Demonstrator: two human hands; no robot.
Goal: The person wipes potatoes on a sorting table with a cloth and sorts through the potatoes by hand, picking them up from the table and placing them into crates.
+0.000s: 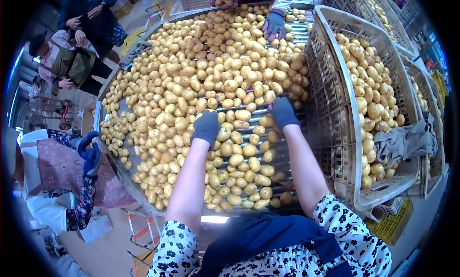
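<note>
Many yellow potatoes cover a metal roller table. My left hand, in a dark grey glove, rests among the potatoes near the middle; its fingers point away and are partly hidden, so a grip cannot be made out. Farther right, my right hand, in a matching glove, lies low over the rollers beside potatoes, close to the crate side. Its fingertips are blurred against the potatoes and dark rollers. Bare rollers show between the two hands.
Plastic crates of potatoes stand along the right, one with a grey cloth over its rim. Across the table, a co-worker's gloved hand touches potatoes. A person in blue gloves stands at the left; other people are behind.
</note>
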